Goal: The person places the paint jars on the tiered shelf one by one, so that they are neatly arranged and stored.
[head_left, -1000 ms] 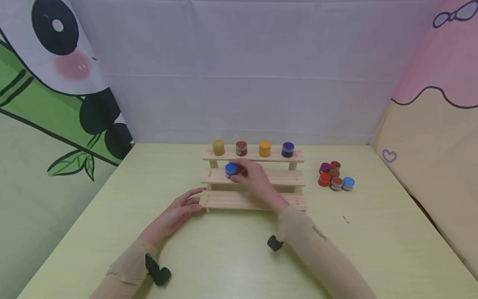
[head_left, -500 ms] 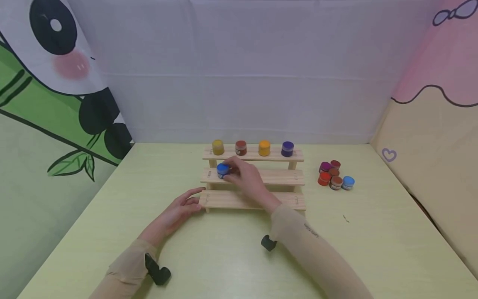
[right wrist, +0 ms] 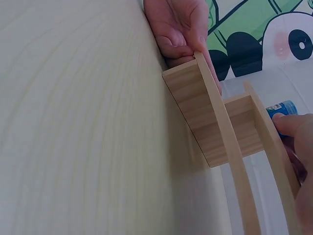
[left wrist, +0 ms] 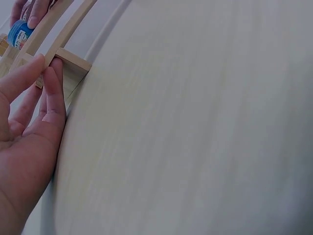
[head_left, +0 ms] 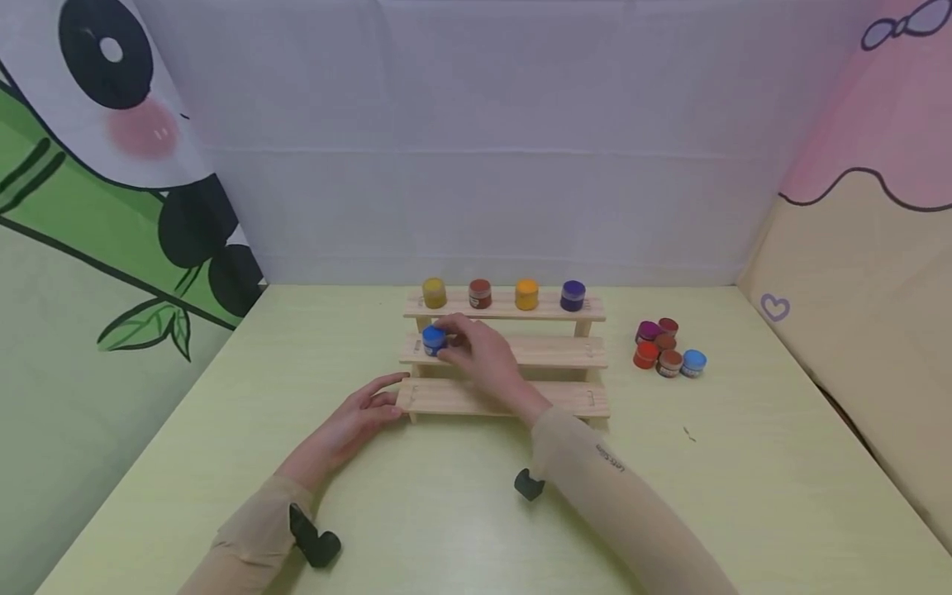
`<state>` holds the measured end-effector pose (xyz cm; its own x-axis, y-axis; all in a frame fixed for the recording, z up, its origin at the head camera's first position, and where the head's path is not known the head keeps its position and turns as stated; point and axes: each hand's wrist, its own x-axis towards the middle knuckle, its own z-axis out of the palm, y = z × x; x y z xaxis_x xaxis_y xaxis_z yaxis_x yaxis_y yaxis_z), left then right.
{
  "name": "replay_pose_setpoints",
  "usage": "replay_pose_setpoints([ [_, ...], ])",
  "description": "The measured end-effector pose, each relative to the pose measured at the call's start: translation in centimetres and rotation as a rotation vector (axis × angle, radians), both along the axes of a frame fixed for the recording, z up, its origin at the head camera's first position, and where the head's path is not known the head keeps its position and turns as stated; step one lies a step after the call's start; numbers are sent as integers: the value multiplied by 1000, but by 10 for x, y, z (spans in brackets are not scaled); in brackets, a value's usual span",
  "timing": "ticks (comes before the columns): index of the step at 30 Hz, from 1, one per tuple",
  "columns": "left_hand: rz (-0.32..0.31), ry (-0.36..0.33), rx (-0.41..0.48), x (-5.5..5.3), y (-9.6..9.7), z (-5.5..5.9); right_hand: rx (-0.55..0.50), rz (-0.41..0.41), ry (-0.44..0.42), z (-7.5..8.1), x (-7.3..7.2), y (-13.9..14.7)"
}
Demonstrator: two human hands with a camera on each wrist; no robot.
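Observation:
A three-step wooden rack (head_left: 506, 400) stands on the table. On the left end of its middle step is a blue paint jar (head_left: 434, 340), pinched between the thumb and fingers of my right hand (head_left: 483, 359). The jar's label (left wrist: 20, 36) shows in the left wrist view. My left hand (head_left: 355, 423) grips the lowest step's left end, its thumb (left wrist: 24, 76) on the board and its fingers at the end support. Along the top step sit several jars: yellow-green (head_left: 435, 293), brown (head_left: 480, 294), orange (head_left: 526, 294) and dark blue (head_left: 573, 296).
Right of the rack, several more paint jars cluster on the table: purple (head_left: 648, 332), red (head_left: 645, 355), brown (head_left: 669, 364), light blue (head_left: 694, 364) and others partly hidden. A pale cloth wall (head_left: 491, 207) rises behind the table.
My right hand has moved left along the middle step, taking the blue paint jar to the step's left end. The left hand has stayed on the rack.

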<state>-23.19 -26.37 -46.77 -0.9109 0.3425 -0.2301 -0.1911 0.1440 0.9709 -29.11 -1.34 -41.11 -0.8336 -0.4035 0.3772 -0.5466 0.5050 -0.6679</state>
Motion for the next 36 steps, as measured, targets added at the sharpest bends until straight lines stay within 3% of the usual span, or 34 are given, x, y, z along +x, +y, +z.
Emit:
replay_pose_setpoints([
  [16, 0, -4, -11, 1, -2, -1, 45, -92, 1, -1, 4, -7],
  [36, 7, -16, -9, 0, 0, 2, -21, -67, -95, 2, 4, -5],
])
